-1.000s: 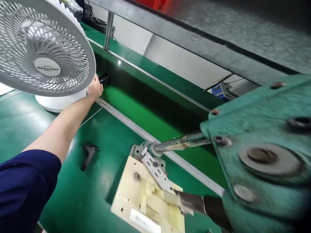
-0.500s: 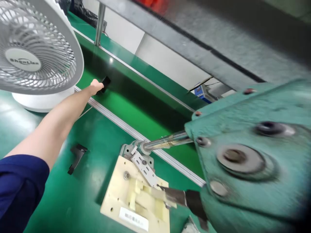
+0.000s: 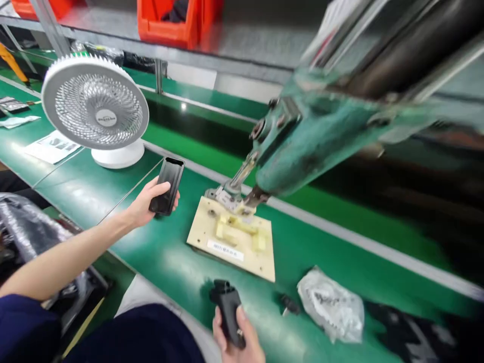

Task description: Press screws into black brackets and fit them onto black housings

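My left hand (image 3: 145, 204) is closed around a black, rectangular, hollow-looking plastic part (image 3: 172, 176), held above the bench left of the fixture. My right hand (image 3: 238, 335) grips a black, handle-shaped plastic part (image 3: 230, 307) near the bench's front edge. Between and beyond the hands lies a cream fixture plate (image 3: 202, 227) with raised yellowish blocks and a white label. Over its back edge reaches the nose of a green press-like machine (image 3: 302, 156). A small dark piece with a metal tip (image 3: 289, 304) rests on the bench right of my right hand.
A white fan (image 3: 117, 151) stands at the left, near a printed sheet (image 3: 53, 147). A clear plastic bag (image 3: 333, 305) lies on the right of the green bench (image 3: 159, 252). Behind runs a green belt-like strip (image 3: 204, 146), with red bins (image 3: 166, 33) on a shelf above.
My left hand has come back from the green strip with the black rectangular part. My right hand has come into view holding the handle-shaped part. The view has swung and shows more bench.
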Available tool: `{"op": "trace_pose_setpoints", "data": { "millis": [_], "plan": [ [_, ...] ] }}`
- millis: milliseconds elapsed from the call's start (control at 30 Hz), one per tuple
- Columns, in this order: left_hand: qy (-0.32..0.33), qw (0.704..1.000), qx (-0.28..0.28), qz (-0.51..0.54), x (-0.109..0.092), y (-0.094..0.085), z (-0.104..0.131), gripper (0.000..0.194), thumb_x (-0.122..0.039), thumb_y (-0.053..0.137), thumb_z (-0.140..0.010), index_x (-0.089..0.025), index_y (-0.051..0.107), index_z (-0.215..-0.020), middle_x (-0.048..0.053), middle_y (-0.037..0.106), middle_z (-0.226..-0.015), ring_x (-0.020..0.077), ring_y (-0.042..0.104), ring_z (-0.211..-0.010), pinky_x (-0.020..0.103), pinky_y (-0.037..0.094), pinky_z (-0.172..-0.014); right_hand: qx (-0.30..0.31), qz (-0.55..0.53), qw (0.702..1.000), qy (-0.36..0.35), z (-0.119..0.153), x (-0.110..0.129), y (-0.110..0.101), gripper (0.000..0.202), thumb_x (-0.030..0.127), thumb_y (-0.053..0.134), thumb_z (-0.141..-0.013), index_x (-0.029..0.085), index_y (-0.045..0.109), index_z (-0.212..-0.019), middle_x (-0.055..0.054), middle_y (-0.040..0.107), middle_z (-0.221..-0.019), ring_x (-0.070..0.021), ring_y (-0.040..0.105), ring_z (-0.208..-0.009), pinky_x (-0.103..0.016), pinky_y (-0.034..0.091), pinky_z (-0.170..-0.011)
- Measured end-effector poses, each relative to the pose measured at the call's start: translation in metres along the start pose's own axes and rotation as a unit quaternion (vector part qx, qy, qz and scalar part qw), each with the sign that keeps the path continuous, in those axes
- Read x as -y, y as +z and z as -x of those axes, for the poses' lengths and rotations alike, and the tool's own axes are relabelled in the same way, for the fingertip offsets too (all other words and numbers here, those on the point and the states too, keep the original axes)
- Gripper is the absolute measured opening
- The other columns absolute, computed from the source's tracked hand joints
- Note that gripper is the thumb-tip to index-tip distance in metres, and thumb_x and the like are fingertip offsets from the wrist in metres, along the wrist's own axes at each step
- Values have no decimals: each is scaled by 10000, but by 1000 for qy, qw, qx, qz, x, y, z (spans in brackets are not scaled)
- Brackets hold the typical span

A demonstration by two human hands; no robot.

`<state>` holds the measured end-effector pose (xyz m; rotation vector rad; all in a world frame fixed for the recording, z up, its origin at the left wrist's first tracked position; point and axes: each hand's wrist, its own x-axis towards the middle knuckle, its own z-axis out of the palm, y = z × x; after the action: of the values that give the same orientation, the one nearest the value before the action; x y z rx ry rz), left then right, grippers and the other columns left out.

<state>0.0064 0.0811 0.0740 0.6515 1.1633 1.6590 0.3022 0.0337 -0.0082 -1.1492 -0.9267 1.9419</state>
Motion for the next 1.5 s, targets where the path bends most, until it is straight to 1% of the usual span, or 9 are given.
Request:
{"op": "trace_pose_setpoints", "data": {
  "millis": [133, 300, 633, 900, 1067, 1167, 1267, 1400, 1500],
  "plan": [
    [-138, 987, 27, 81, 35, 10, 69, 665, -708, 642, -653, -95, 629, -910, 86, 659, -741, 179, 614, -584, 295, 506, -535, 69, -164, 981, 82, 6, 3, 17, 391, 507, 657, -778, 144, 566, -665, -18, 544, -578, -61, 382, -425, -220, 359, -466],
    [-232, 969, 69, 59, 71, 17, 103, 666, -688, 758, -532, -109, 623, -832, 49, 609, -666, 148, 562, -559, 262, 454, -525, 105, -186, 975, 54, 14, 9, 21, 372, 485, 617, -814, 132, 607, -698, -27, 541, -568, -58, 386, -412, -204, 258, -427],
    [-234, 946, 98, -203, 72, 24, 109, 543, -421, 867, -536, -137, 628, -932, 35, 632, -800, 172, 590, -734, 252, 452, -651, 127, -165, 978, 27, 14, 9, 2, 293, 406, 701, -747, 114, 680, -742, -56, 615, -662, -124, 554, -502, -220, 348, -408],
    [-296, 946, -39, -126, 75, 27, 110, 506, -583, 768, -613, -163, 671, -878, 23, 653, -756, 161, 596, -730, 215, 447, -619, 176, -86, 979, 60, -5, 7, 6, 312, 409, 706, -723, 110, 620, -720, -41, 598, -574, -102, 495, -438, -210, 345, -372],
    [-317, 933, -88, -142, 72, 26, 107, 523, -632, 765, -569, -161, 633, -755, -26, 573, -606, 119, 526, -576, 205, 401, -521, 181, 20, 982, 55, -13, 16, 10, 397, 479, 702, -720, 153, 492, -634, 44, 441, -492, -58, 372, -403, -199, 258, -377],
    [-323, 930, -100, -145, 69, 27, 106, 549, -652, 758, -554, -154, 633, -748, -19, 586, -621, 127, 529, -593, 210, 396, -526, 189, 148, 971, -4, -16, 30, 15, 438, 471, 654, -762, 173, 390, -579, 66, 323, -515, -47, 290, -449, -201, 224, -418],
    [-316, 933, -90, -147, 67, 28, 106, 553, -659, 750, -558, -141, 645, -719, -8, 592, -618, 137, 519, -606, 222, 393, -548, 201, 350, 905, -133, -19, 46, 21, 387, 391, 585, -829, 168, 399, -574, 35, 378, -566, -75, 353, -524, -217, 286, -488],
    [-281, 948, -44, -141, 66, 28, 107, 550, -681, 679, -647, -135, 666, -710, 3, 597, -617, 149, 523, -632, 240, 408, -604, 226, 543, 760, -278, -21, 59, 28, 288, 326, 509, -880, 152, 520, -651, -34, 536, -688, -113, 465, -598, -246, 355, -558],
    [-251, 957, -23, -142, 66, 27, 109, 570, -694, 600, -723, -132, 685, -776, 22, 629, -668, 177, 560, -720, 255, 437, -682, 242, 644, 652, -319, -24, 61, 36, 241, 313, 508, -885, 151, 581, -723, -47, 572, -728, -130, 497, -608, -256, 329, -534]
  ]
}}
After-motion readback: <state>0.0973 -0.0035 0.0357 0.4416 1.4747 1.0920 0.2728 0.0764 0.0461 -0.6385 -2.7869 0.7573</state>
